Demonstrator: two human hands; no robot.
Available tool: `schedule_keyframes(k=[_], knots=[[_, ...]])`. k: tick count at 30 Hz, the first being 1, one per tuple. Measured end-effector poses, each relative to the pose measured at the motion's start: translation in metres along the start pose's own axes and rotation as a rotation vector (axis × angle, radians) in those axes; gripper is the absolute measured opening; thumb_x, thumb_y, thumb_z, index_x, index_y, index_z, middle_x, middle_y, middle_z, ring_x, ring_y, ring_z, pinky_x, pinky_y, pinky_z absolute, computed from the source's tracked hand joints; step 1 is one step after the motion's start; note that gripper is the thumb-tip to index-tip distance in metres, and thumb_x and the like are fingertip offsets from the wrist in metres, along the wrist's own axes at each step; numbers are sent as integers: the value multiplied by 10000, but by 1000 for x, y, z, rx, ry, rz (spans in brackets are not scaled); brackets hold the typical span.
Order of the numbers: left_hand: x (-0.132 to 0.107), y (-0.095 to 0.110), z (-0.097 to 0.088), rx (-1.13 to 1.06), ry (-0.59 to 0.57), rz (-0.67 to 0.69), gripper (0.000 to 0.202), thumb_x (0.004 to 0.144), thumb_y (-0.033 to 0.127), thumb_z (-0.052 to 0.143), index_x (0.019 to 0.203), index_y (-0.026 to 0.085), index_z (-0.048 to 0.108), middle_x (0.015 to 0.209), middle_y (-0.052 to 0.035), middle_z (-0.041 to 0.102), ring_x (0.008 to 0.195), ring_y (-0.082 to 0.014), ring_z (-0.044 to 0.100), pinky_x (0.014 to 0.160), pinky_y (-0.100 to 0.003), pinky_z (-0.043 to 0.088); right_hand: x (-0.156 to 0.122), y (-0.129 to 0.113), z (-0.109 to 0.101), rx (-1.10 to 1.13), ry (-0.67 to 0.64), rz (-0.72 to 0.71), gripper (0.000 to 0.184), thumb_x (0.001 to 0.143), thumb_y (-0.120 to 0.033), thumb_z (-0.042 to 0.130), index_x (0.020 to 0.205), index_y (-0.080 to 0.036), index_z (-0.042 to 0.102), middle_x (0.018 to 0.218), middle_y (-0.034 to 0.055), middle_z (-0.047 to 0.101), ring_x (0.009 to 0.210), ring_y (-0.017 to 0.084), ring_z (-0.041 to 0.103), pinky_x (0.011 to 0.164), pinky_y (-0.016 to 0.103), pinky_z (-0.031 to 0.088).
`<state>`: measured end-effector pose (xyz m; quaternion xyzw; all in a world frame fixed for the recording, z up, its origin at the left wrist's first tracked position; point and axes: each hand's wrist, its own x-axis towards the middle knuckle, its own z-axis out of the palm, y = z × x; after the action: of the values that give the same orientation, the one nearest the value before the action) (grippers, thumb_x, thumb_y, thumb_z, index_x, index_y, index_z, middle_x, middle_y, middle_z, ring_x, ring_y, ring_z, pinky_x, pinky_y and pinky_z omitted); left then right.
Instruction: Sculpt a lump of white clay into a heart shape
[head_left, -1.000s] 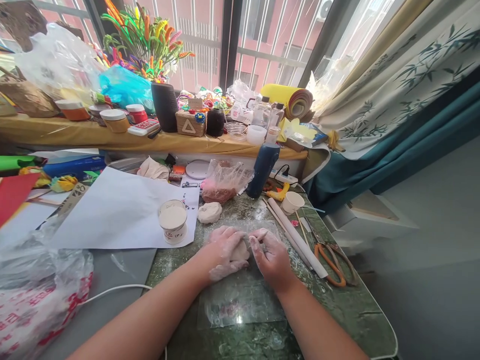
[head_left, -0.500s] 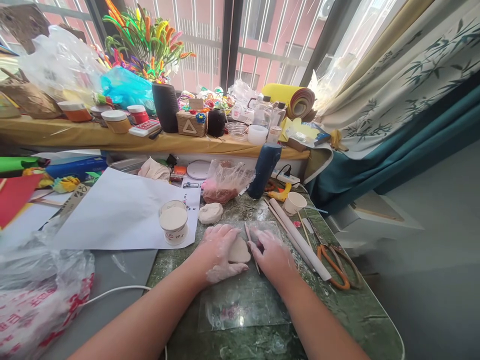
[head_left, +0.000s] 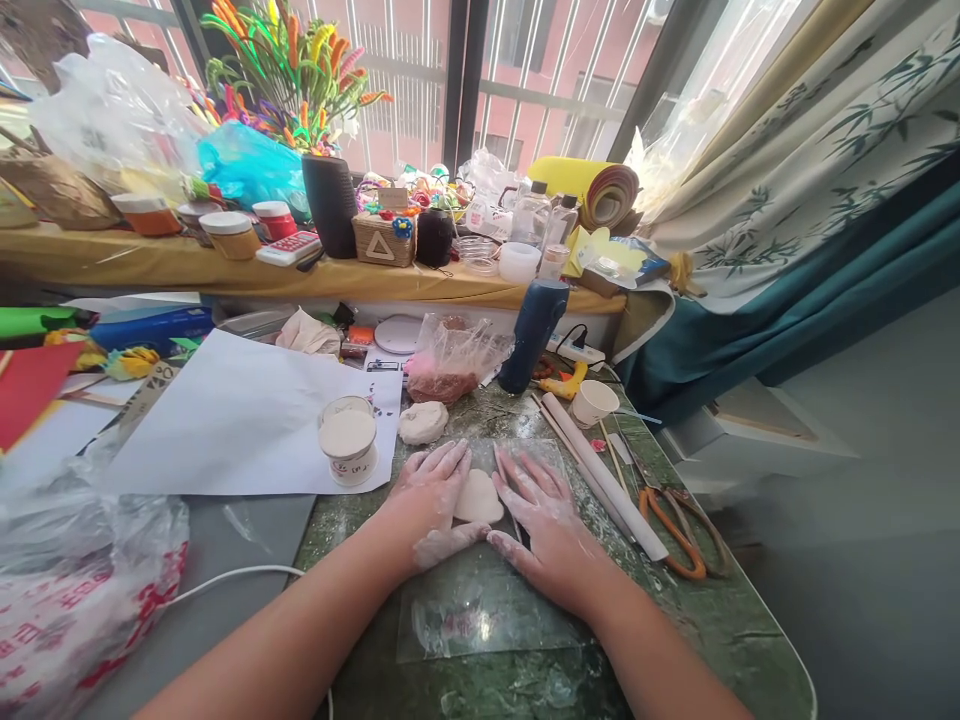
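Clay (head_left: 478,497): one flat pale piece, is lying on the sheet (head_left: 525,615). Left hand (head_left: 437,505): is resting at the sheet's left, fingers straight, thumb wide, bordering the clay, gripping nothing. Right hand (head_left: 541,505): is splaying its fingers over the sheet, covering a stick (head_left: 517,528), unclenched. Scissors (head_left: 688,558): are lying right of the sheet.

Two bare, white-dusted hands, one left hand (head_left: 436,500) and one right hand (head_left: 541,512), appear with two pieces of pale dough-like material: one flattened, rounded piece (head_left: 478,497) and one thick, lumpy piece (head_left: 424,424). There are one clear rectangular plastic sheet (head_left: 480,615), one thick whitish cylindrical rod (head_left: 600,470), one pair of orange-handled metal scissors (head_left: 657,516) and one dark blue cylindrical bottle (head_left: 532,335).
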<state>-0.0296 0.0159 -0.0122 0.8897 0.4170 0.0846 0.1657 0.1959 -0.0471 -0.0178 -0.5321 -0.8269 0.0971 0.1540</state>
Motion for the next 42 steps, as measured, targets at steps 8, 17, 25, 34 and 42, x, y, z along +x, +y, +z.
schedule_keyframes(k=[8, 17, 25, 34, 42], knots=[[2, -6, -5, -14, -21, 3, 900, 840, 677, 658, 1574, 215, 422, 1642, -146, 396, 1512, -398, 339, 1191, -577, 269, 4, 5, -3, 51, -30, -17, 612, 985, -545, 571, 1528, -268, 519, 1670, 86, 370, 1527, 395, 304, 1213, 655, 264], [3, -17, -3, -58, 65, 77, 904, 747, 697, 765, 1502, 261, 523, 1577, -119, 480, 1442, -409, 407, 1193, -580, 273, -8, 7, 2, 92, 158, 72, 470, 912, -329, 638, 1375, -247, 650, 1327, 101, 672, 1276, 348, 565, 1143, 569, 411], [0, -6, -10, -39, 37, 26, 853, 747, 622, 781, 1476, 244, 548, 1540, -137, 522, 1410, -407, 448, 1172, -574, 313, -9, 5, -5, 204, 81, -11, 487, 998, -304, 518, 1469, -194, 570, 1447, 109, 640, 1376, 305, 529, 1160, 531, 422], [-4, 15, -14, 73, -101, -130, 754, 872, 541, 655, 1490, 127, 531, 1629, -218, 389, 1501, -415, 360, 1182, -570, 340, -5, 2, -2, 211, 17, -88, 534, 993, -215, 471, 1526, -212, 510, 1542, 96, 551, 1447, 270, 496, 1228, 578, 351], [-5, 18, -20, 61, -154, -175, 806, 912, 563, 595, 1557, 104, 447, 1663, -185, 334, 1536, -383, 309, 1238, -531, 288, -7, -4, 6, 162, 23, -97, 544, 974, -181, 457, 1510, -118, 521, 1551, 143, 518, 1482, 289, 446, 1220, 568, 388]])
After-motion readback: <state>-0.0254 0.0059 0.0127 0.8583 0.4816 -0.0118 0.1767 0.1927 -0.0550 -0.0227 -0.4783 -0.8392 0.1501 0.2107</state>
